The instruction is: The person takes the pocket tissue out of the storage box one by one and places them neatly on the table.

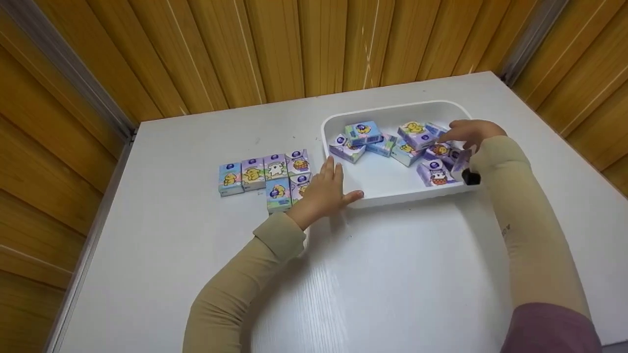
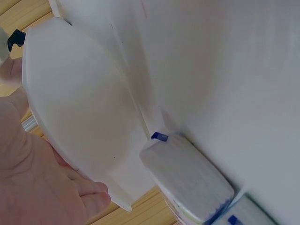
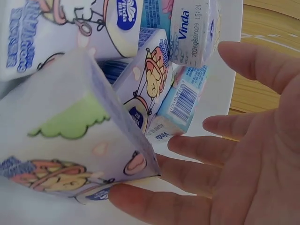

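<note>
several tissue packs [image 1: 364, 132] lie in the white tray [image 1: 382, 179], probably light, squashable; pinch their sides gently. your right hand [image 1: 473, 133] has loose fingers beside them, your left hand [image 1: 324, 191] is spread against the tray.

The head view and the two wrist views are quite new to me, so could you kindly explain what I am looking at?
There is no machine here, only a person's two bare hands. The head view comes from a camera worn on the head, looking forward and down; each wrist view comes from a camera worn on that wrist.

On the white table stands a white tray with a jumble of small packs in it. To its left, at least six more packs lie side by side in two rows.

The left hand is at the tray's near left corner. The right hand reaches over its right end, fingers spread beside packs; neither seems to grip one.
</note>
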A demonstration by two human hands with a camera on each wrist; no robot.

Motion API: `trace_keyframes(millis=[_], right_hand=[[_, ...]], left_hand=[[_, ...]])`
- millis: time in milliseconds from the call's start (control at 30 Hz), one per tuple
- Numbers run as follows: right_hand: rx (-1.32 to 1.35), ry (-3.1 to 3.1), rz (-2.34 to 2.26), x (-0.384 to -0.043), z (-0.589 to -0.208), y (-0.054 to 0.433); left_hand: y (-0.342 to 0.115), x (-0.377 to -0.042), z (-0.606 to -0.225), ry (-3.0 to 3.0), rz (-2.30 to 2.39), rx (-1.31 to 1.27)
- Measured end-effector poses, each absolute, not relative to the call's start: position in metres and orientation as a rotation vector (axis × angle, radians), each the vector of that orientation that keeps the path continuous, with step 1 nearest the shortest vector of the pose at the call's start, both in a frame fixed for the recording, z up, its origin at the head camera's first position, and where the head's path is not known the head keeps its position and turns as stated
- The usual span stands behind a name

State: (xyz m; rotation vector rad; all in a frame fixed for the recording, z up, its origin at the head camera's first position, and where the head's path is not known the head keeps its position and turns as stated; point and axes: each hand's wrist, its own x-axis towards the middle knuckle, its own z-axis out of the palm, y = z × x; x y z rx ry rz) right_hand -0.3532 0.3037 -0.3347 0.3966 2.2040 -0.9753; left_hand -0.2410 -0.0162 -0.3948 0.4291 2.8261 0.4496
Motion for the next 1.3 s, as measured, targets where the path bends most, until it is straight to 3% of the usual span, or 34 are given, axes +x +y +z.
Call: trace_keyframes(millis=[367,567,1033,1300], right_hand=[[0.452,2.242,-0.904,-0.363,-0.345,0.3],[0.236,2.187,-0.76,-0.371,-0.348,0.299],[0.092,2.047,-0.64,-0.378,-0.355,0.267],[0.173,2.08,-0.733,-0.369,-0.35,0.251]], left_hand=[[-0.016,-0.241,-0.393,2.815,0.465,0.409],[-0.016,-0.242,-0.394,2.817,0.467,0.403],[-0.014,-0.242,-0.394,2.829,0.392,0.425],[-0.012,-0.243,-0.391,2.82,0.398,0.41]])
